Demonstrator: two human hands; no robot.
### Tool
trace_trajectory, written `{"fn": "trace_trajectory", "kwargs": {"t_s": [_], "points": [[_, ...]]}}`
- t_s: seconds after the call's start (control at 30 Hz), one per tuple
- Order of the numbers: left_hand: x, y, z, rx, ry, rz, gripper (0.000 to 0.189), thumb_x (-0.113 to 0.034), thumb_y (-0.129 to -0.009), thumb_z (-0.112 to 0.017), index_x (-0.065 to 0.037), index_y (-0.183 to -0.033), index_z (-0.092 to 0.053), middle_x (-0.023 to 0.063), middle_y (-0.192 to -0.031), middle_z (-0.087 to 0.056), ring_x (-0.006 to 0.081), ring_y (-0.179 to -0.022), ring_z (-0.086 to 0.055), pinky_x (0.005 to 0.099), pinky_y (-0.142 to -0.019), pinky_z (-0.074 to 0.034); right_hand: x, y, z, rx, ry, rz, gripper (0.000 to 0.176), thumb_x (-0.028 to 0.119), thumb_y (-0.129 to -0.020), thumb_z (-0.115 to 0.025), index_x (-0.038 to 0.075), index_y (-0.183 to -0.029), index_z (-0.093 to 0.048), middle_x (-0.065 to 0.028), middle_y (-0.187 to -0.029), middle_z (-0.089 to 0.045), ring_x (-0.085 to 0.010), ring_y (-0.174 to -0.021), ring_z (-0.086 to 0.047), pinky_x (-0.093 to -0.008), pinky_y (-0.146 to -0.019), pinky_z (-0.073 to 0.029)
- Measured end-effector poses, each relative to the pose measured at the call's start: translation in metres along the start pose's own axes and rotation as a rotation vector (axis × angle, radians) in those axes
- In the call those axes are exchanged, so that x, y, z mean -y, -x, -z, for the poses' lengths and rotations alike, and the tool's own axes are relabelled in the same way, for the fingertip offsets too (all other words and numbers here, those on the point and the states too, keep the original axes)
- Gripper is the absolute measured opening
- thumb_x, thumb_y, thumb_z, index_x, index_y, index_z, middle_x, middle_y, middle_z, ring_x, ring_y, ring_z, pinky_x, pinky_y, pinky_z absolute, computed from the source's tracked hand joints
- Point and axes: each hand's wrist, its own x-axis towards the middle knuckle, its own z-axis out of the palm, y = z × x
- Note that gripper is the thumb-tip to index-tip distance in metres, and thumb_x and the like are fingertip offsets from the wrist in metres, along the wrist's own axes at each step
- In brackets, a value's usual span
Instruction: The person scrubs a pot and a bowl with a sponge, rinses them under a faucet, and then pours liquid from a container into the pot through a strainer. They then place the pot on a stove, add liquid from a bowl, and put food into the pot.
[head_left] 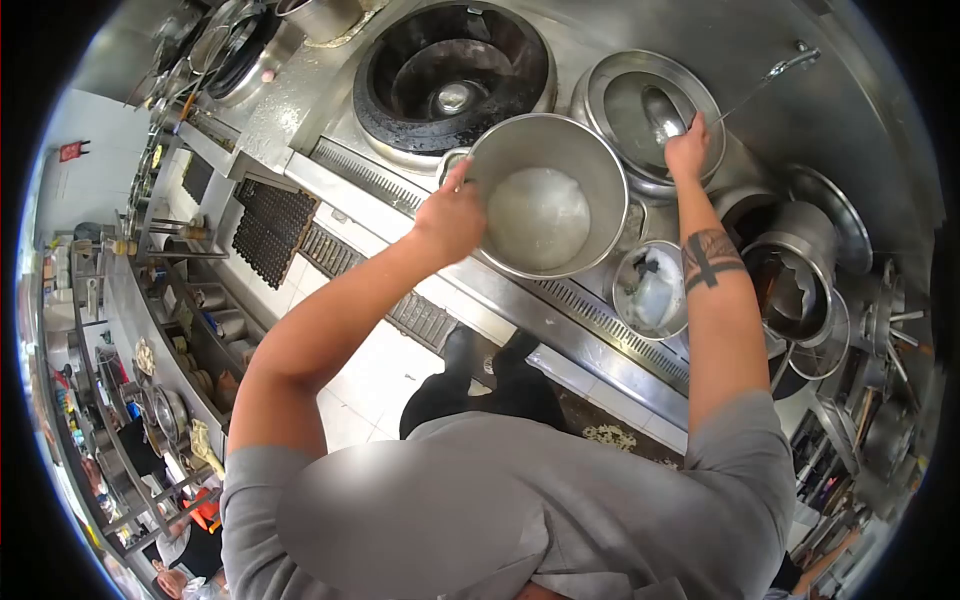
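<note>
My left hand [450, 215] is closed round the side handle of a large steel pot [615, 160], which is tilted so its inside faces me. Cloudy, pale liquid [540, 215] covers part of the pot's bottom. To the right, my right hand [688, 150] grips the edge of a shiny metal bowl [662, 108]. That bowl is partly inside a wide steel basin [600, 95] holding water. From the wall, a tap [790, 62] sends a thin stream toward the basin.
A black wok burner [375, 110] lies beyond the pot. Near my right forearm are a small pot [652, 334] with a white item and another pot [805, 235]. Black mats [270, 230] and kitchen shelving are at left; other people appear at the lower edges.
</note>
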Motion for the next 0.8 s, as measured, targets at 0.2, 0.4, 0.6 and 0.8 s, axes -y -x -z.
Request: {"fn": "trace_trajectory", "kwargs": {"t_s": [0.2,0.4,0.6,0.8], "points": [[-0.025,-0.005,0.014,0.233,0.478,-0.036,0.041,-0.042,-0.097,-0.057,-0.007,-0.105,-0.077,0.0135,-0.111,-0.074,0.0338,-0.116,-0.065,0.0462,-0.105,-0.047,0.059,0.006,0.023,0.041,-1.226,-1.109,0.055,0.002,-0.100,-0.047,0.001,-0.154,-0.034,-0.0230,-0.157,-0.036,-0.0411,-0.141,-0.044,-0.0683,-0.114,-0.036],[-0.098,-0.088,0.055,-0.082,1.352,-0.188,0.116,-0.075,-0.096,-0.044,0.020,-0.152,-0.010,0.0410,-0.148,-0.041,0.0451,-0.137,-0.049,0.0427,-0.116,-0.038,0.126,0.031,0.071,0.276,-1.644,-0.962,0.047,0.005,-0.105,-0.043,0.001,-0.151,-0.035,-0.0218,-0.154,-0.040,-0.0392,-0.141,-0.044,-0.0682,-0.115,-0.036],[-0.053,-0.188,0.055,-0.390,1.284,0.215,0.070,-0.050,-0.095,-0.060,-0.005,-0.148,-0.050,0.0219,-0.147,-0.055,0.0408,-0.135,-0.053,0.0399,-0.112,-0.043,0.203,0.082,0.070,0.050,-1.440,-0.816,0.034,0.006,-0.102,-0.056,0.002,-0.136,-0.055,-0.0135,-0.132,-0.060,-0.0258,-0.115,-0.061,-0.0438,-0.100,-0.049],[0.049,-0.150,0.010,-0.387,0.961,0.222,0.060,-0.050,-0.099,-0.054,-0.004,-0.137,-0.061,0.0213,-0.138,-0.062,0.0371,-0.128,-0.059,0.0459,-0.105,-0.048,0.228,0.115,0.088,0.151,-1.069,-0.137,0.042,0.004,-0.106,-0.048,0.004,-0.148,-0.048,-0.0127,-0.143,-0.056,-0.0203,-0.128,-0.053,-0.0329,-0.110,-0.039]]}}
